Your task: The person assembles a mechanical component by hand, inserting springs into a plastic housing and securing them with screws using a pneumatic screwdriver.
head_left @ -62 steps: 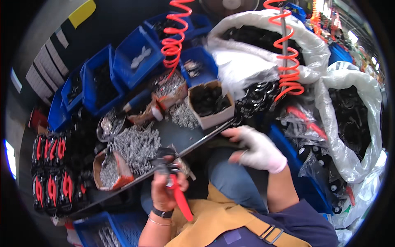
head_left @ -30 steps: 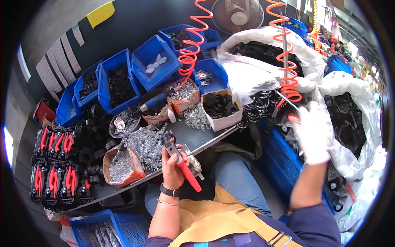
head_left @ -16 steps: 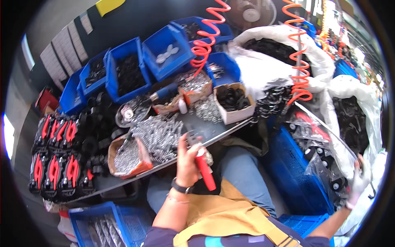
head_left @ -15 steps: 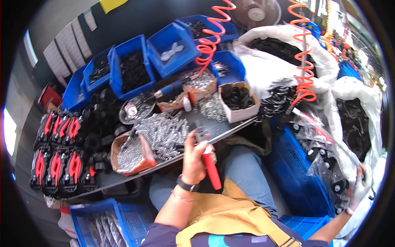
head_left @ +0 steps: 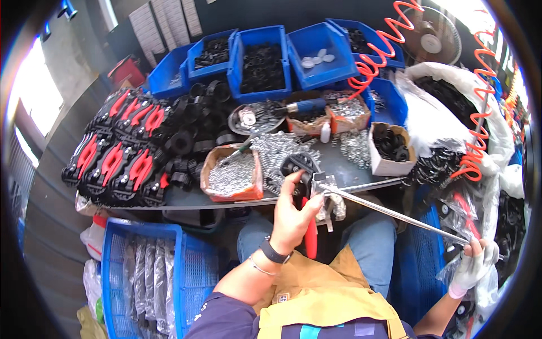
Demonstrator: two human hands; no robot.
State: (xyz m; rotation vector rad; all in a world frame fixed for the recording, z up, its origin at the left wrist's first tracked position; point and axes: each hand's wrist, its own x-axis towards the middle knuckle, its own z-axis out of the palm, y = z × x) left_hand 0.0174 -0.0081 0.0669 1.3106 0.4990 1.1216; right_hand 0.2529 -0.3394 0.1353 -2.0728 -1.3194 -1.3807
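Observation:
My left hand (head_left: pixel 294 210) grips a clamp head (head_left: pixel 305 195) with a black top and a red handle, just at the front edge of the grey worktable (head_left: pixel 344 165). My right hand (head_left: pixel 473 265), in a white glove, holds the far end of a long thin metal bar (head_left: pixel 395 212). The bar runs up and to the left, and its other end meets the clamp head at my left hand. Both hands hover over my lap, above blue trousers and a yellow apron.
Cardboard boxes of silver metal parts (head_left: pixel 230 175) and black rings (head_left: pixel 390 144) sit on the table. Blue bins (head_left: pixel 261 59) line the back. Finished black and red clamps (head_left: pixel 116 158) are stacked at left. A blue crate (head_left: pixel 148 279) stands lower left, white sacks (head_left: pixel 451 118) and orange coiled hoses (head_left: pixel 479 135) at right.
My right hand has swung back from the sacks at the far right with a long metal bar, whose tip now meets the clamp head. My left hand has stayed at the table edge.

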